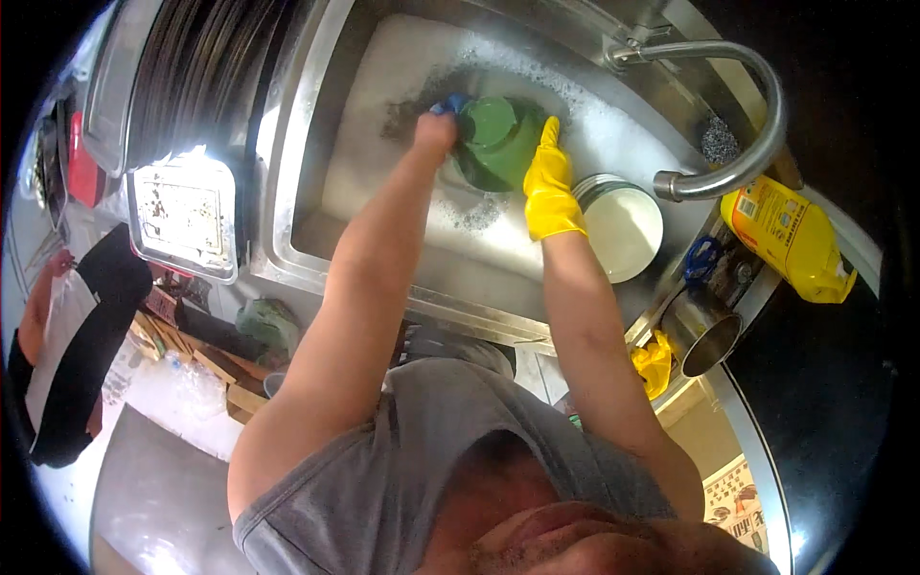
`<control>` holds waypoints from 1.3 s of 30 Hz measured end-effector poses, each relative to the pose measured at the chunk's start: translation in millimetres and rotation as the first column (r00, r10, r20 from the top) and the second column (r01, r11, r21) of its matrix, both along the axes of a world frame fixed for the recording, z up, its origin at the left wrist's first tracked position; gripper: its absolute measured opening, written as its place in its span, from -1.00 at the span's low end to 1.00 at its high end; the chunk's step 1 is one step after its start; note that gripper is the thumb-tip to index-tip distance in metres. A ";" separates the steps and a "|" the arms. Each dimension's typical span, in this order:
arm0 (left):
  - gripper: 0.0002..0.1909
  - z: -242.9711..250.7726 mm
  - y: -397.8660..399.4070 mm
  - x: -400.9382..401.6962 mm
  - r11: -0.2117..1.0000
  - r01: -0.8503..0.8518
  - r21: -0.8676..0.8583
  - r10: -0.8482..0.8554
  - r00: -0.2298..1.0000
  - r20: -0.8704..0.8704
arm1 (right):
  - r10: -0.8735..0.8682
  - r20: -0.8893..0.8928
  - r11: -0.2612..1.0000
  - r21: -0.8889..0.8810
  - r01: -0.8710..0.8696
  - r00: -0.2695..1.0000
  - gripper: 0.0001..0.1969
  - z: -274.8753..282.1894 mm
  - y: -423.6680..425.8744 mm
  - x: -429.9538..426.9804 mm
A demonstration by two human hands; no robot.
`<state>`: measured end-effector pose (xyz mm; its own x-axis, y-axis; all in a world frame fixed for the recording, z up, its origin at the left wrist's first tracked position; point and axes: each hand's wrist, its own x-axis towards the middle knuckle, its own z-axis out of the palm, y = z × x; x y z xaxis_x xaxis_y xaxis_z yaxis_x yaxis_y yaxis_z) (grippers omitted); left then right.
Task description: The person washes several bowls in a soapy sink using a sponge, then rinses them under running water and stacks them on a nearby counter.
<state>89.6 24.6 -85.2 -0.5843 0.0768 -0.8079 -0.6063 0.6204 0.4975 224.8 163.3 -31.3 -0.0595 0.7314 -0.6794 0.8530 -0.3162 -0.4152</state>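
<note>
A green bowl (496,154) is tilted in the sudsy water of a stainless steel sink (291,154), partly in the water. My right hand (553,190), in a yellow rubber glove, grips the bowl's right side with the thumb pointing up. At its left rim is my bare left hand (435,131), closed on a blue scrubbing cloth or pad (453,104); its exact kind is hard to tell. Beside my right wrist, a stack of white bowls (624,233) leans on its side in the sink. Foam hides the sink's bottom.
A curved faucet (773,108) arches over the right side. On the right ledge are a yellow detergent bottle (783,237), steel wool (719,140), a metal cup (708,334) and a yellow glove (652,365). At left stand a clear plastic container (183,219) and another person (79,338).
</note>
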 end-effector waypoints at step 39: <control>-0.26 34.9 -21.4 19.8 0.996 0.049 0.078 -0.031 0.975 -0.218 | 0.938 0.102 0.316 0.146 -0.938 0.332 -0.55 28.3 -33.1 -90.5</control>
